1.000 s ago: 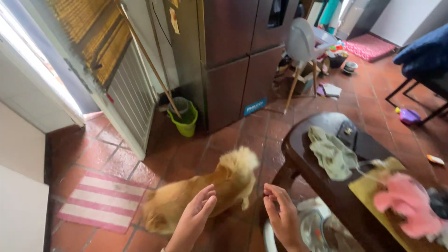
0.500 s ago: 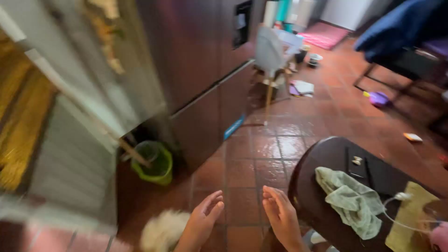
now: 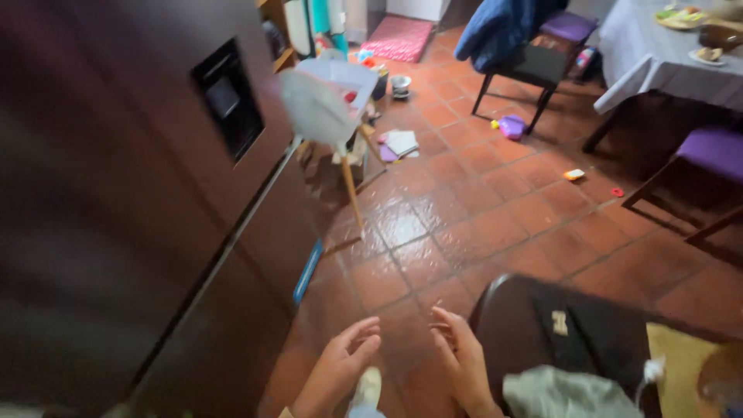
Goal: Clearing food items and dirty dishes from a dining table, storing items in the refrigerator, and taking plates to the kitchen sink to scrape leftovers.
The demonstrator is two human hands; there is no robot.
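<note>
My left hand and my right hand are held out low in front of me, palms facing each other a short gap apart, fingers spread, nothing in either. They hang above the red tiled floor. Just right of my right hand is the rounded end of a dark wooden table with a crumpled grey-green cloth on it. A pale tuft of the dog's fur shows between my wrists at the bottom edge.
A large dark fridge fills the left side. A white high chair stands beyond it, with papers and toys on the floor. Far right are a chair draped in blue cloth, a purple-seated chair and a cloth-covered table.
The view has swung right and up: the doorway, green bucket and most of the dog have left the frame. My hands keep the same open pose, a gap between them.
</note>
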